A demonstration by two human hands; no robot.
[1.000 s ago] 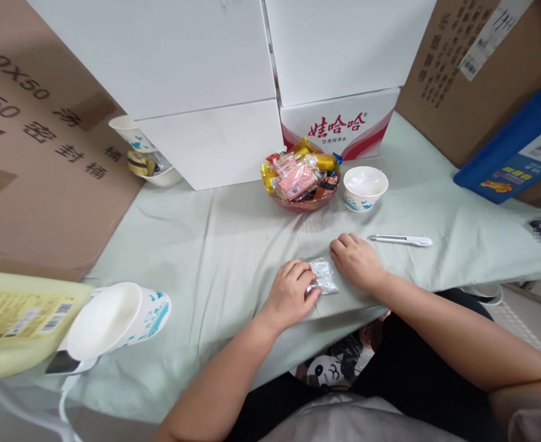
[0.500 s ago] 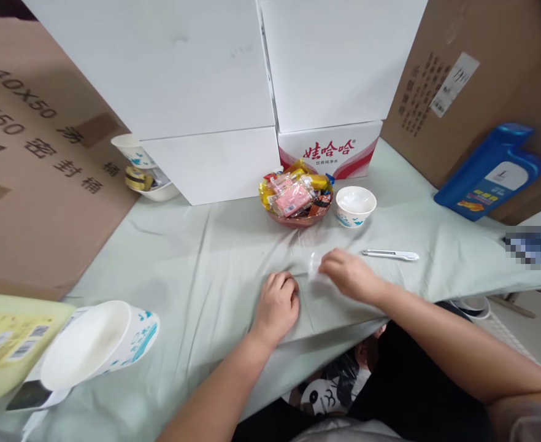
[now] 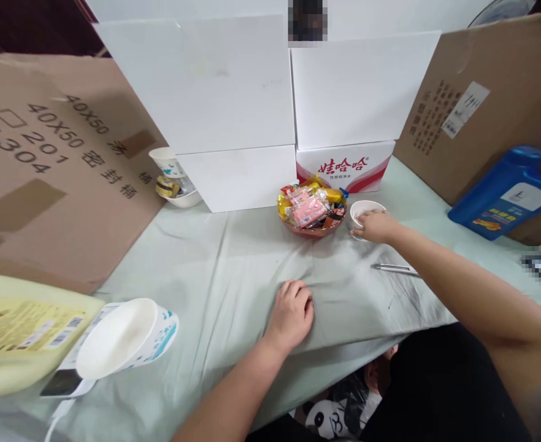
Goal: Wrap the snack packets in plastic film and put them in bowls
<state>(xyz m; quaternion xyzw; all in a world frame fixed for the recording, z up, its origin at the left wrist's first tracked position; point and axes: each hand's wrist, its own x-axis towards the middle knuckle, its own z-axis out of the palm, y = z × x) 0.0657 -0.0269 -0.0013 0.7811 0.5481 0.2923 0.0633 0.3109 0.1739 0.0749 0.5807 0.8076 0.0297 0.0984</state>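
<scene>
My right hand [image 3: 376, 225] is at a white paper cup [image 3: 367, 205] with a blue print. Its fingers reach over the near rim into the cup, and the thumb seems to be outside the wall. My left hand [image 3: 293, 307] rests palm down on the green cloth with the fingers curled together; whatever is under them is hidden. Just left of the cup stands a reddish bowl [image 3: 311, 232] heaped with wrapped snacks [image 3: 311, 209]. A slim white utility knife [image 3: 395, 269] lies on the cloth, partly behind my right forearm.
White boxes [image 3: 234, 86] wall off the back, with brown cartons [image 3: 63, 172] at the sides. A blue bottle [image 3: 505, 193] leans at right. At left are a large paper cup [image 3: 118, 337], a pale yellow jug [image 3: 22, 331] and a small bowl [image 3: 190, 199].
My right hand has moved away from me, from the cloth to the small paper cup. The clear wrapper it held is out of sight. My left hand stays on the cloth; the view has tilted up.
</scene>
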